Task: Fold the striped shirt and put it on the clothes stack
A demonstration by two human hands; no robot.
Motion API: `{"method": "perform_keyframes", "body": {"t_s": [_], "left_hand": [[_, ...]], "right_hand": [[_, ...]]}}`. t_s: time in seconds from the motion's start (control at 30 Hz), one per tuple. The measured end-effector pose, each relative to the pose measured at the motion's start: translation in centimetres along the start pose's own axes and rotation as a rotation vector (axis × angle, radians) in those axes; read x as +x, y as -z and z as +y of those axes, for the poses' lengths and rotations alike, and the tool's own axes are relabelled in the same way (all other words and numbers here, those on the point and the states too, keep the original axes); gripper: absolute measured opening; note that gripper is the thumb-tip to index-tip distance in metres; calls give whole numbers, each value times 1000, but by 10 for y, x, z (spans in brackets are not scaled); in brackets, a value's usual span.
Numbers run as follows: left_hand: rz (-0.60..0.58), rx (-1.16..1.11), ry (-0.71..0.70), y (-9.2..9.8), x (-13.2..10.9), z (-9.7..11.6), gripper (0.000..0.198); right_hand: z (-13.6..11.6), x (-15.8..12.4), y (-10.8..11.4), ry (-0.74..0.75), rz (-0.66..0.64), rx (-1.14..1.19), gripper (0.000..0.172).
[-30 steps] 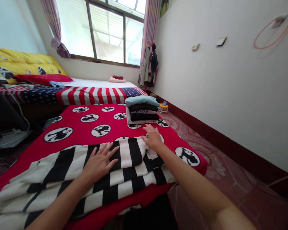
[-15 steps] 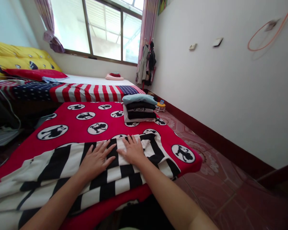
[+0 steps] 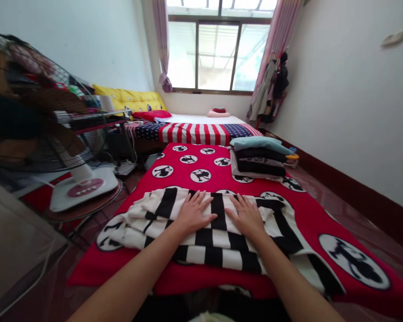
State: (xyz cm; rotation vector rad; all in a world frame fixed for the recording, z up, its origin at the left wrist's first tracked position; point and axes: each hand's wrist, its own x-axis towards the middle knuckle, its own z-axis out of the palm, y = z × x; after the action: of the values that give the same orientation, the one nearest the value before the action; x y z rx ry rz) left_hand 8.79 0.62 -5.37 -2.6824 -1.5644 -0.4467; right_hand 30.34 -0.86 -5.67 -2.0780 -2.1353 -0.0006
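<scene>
A black-and-white striped garment (image 3: 218, 210), partly folded and wrinkled, lies across a red blanket (image 3: 174, 284) printed with white circles and dark figures. My left hand (image 3: 195, 211) rests flat on its middle, fingers spread. Close by on the right, my right hand (image 3: 246, 215) also lies flat on the cloth with its fingers apart. Neither hand grips anything. Beyond my right hand stands a stack of folded clothes (image 3: 260, 158), light blue on top with black and grey below.
To the left a fan's white base (image 3: 83, 188) sits on a round stool (image 3: 90, 210). At the back is a bed with a flag-patterned cover (image 3: 195, 133) and a folded pink pile (image 3: 218, 114). Clothes hang on a rack (image 3: 272, 87) by the right wall.
The head view has swung left, bringing the fan and stool into view. Both hands stay flat on the striped garment, spread a little wider apart.
</scene>
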Motion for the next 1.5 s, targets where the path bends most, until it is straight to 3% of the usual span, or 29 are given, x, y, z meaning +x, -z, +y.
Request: {"method": "perform_keyframes", "body": {"t_s": [0.27, 0.47, 0.63, 0.8, 0.87, 0.97, 1.17, 1.27, 1.37, 1.5], "left_hand": [[-66, 22, 184, 20, -26, -61, 69], [-27, 20, 215, 30, -45, -86, 64], [-14, -171, 330, 40, -61, -116, 54], [78, -324, 334, 53, -69, -146, 45], [177, -384, 361, 60, -74, -155, 38], [392, -457, 469, 69, -85, -164, 37], [730, -617, 560, 93, -112, -154, 42], [822, -752, 548, 105, -123, -142, 37], [834, -803, 537, 110, -131, -133, 33], [857, -852, 553, 105, -134, -123, 33]], "right_hand": [[6, 2, -7, 29, 45, -68, 61], [5, 2, -5, 37, 44, -108, 59], [4, 1, -4, 33, 19, -124, 58], [-3, 4, 3, 9, -6, -149, 55], [-23, 1, 12, 64, 11, -93, 48], [-78, -19, 23, 297, 34, 103, 42], [-210, -62, 12, 626, -88, 273, 96], [-246, -59, 5, 585, -95, 178, 101], [-266, -45, 5, 481, -114, 39, 105], [-276, -29, 14, 419, -155, -40, 83]]}}
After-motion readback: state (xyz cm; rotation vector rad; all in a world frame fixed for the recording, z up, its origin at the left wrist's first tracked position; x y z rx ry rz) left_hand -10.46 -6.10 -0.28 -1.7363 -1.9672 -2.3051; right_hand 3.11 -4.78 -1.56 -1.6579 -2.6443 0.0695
